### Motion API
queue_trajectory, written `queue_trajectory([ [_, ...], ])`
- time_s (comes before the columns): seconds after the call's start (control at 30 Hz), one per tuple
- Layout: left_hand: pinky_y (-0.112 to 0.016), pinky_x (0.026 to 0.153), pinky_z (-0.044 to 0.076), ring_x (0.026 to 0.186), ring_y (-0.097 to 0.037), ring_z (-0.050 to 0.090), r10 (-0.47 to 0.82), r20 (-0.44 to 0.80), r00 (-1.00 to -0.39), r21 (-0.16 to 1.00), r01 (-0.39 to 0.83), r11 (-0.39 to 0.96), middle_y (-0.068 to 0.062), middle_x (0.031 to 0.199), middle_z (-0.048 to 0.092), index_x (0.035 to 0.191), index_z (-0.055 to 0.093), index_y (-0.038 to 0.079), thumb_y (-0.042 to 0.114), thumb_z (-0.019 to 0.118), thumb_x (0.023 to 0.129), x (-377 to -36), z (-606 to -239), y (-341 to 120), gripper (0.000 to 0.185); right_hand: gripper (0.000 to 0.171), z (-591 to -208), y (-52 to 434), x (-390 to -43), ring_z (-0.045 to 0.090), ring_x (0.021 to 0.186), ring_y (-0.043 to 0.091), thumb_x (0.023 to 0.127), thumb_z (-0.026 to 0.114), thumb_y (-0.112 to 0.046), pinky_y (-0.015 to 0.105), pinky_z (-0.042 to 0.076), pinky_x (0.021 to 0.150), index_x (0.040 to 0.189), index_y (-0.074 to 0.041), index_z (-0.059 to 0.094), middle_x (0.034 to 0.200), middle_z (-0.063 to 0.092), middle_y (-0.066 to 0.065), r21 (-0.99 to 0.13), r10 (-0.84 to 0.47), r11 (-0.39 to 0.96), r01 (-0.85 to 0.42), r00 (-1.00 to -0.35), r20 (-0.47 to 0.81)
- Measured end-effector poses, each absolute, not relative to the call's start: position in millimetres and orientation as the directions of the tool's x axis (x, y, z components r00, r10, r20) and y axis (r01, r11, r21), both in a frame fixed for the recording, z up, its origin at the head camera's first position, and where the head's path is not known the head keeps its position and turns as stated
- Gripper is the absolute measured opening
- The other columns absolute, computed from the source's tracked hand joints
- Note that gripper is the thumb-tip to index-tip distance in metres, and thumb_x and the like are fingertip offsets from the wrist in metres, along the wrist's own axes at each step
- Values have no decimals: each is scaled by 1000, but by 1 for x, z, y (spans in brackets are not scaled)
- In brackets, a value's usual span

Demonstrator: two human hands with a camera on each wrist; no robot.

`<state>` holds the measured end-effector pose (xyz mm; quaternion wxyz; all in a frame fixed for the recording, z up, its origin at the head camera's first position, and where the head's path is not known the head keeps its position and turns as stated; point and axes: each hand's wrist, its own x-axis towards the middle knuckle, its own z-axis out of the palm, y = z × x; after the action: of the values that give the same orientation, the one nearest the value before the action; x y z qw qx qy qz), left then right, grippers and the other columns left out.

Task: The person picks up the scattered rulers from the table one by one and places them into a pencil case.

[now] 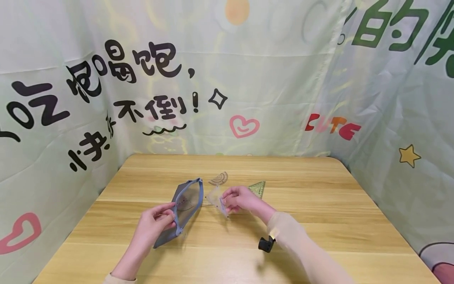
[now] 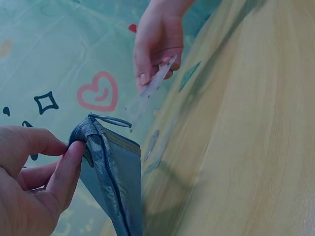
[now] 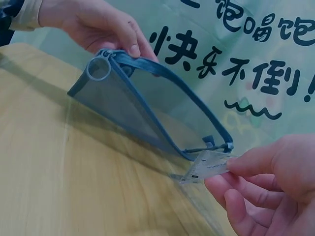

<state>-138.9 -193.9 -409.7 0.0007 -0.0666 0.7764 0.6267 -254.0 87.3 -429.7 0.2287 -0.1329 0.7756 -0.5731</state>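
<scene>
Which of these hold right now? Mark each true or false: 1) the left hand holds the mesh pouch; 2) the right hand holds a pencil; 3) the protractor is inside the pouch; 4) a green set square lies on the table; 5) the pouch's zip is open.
1) True: the left hand grips the blue mesh pouch at its edge.
2) False: the right hand pinches a clear ruler.
3) False: the protractor lies on the wooden table, behind the pouch.
4) True: the green set square lies just beyond the right hand.
5) True: the pouch's mouth gapes open in the right wrist view.
</scene>
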Motion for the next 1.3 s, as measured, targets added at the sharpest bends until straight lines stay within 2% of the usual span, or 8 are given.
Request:
queue_trajectory([
  [0.13,-21,76,62,80,-6,64,-105,-87,-991,973,-107,206,-6,97,60,134,56,-5,1,61,93,-139,-409,-194,42,25,-427,84,-255,68,71,14,90,66,-7,21,58,63,113,2,62,92,70,9,-953,-457,292,78,-864,-210],
  [0.3,-20,76,62,80,-5,64,-107,-92,-990,972,-112,205,-5,96,60,134,56,-5,1,61,93,-140,-409,-195,42,27,-426,81,-257,68,71,14,91,66,-8,20,56,61,115,3,61,94,71,10,-959,-460,270,87,-863,-208],
  [0.6,-20,76,62,80,-6,64,-110,-102,-989,971,-122,205,-4,96,60,134,56,-5,1,60,93,-141,-408,-195,42,26,-425,76,-259,68,70,13,91,66,-9,20,55,61,115,2,62,90,71,7,-960,-457,268,87,-865,-206],
  [1.0,-20,76,62,79,-5,64,-108,-95,-990,971,-116,209,-4,95,60,134,56,-6,0,60,93,-139,-409,-194,42,32,-422,66,-263,67,73,13,90,67,-7,23,59,66,121,-1,62,97,72,12,-956,-442,273,109,-868,-225],
  [1.3,-20,75,62,79,-5,64,-111,-98,-989,972,-119,203,-4,96,60,134,57,-5,1,61,93,-140,-409,-194,42,33,-421,59,-264,67,69,12,90,66,-5,18,56,60,123,0,62,99,73,14,-959,-435,256,120,-872,-225],
])
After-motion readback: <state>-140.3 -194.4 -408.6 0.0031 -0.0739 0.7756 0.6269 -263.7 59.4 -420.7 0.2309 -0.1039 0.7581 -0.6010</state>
